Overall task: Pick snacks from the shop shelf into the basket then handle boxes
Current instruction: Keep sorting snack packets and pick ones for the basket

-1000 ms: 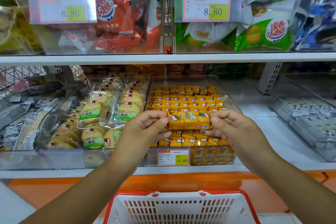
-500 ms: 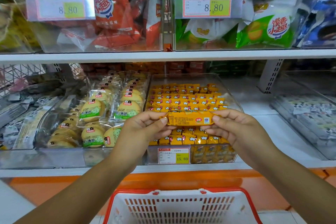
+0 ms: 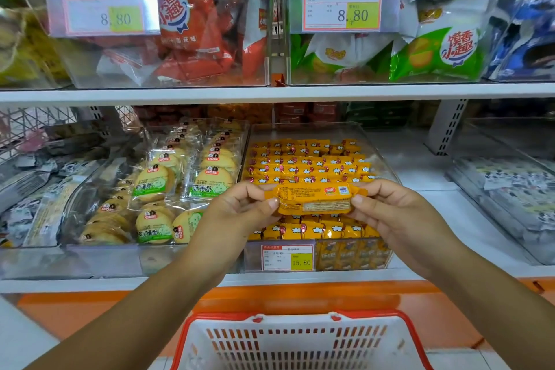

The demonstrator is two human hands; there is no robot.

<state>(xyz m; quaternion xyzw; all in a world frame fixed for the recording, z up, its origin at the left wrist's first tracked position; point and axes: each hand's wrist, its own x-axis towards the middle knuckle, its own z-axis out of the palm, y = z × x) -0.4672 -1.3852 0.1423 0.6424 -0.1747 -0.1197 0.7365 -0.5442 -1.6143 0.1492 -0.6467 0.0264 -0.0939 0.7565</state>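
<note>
Shop shelf (image 3: 270,93); basket (image 3: 300,339) cut off below. Wrapper print unreadable, probably wafers. Yellow snack pack (image 3: 315,198) pinched endwise between left hand (image 3: 237,213) and right hand (image 3: 399,219).

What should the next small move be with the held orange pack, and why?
Probably lower the orange pack into the basket: the left hand and right hand pinch its ends, lifted off the shelf stock, and the basket sits open just below.
</note>
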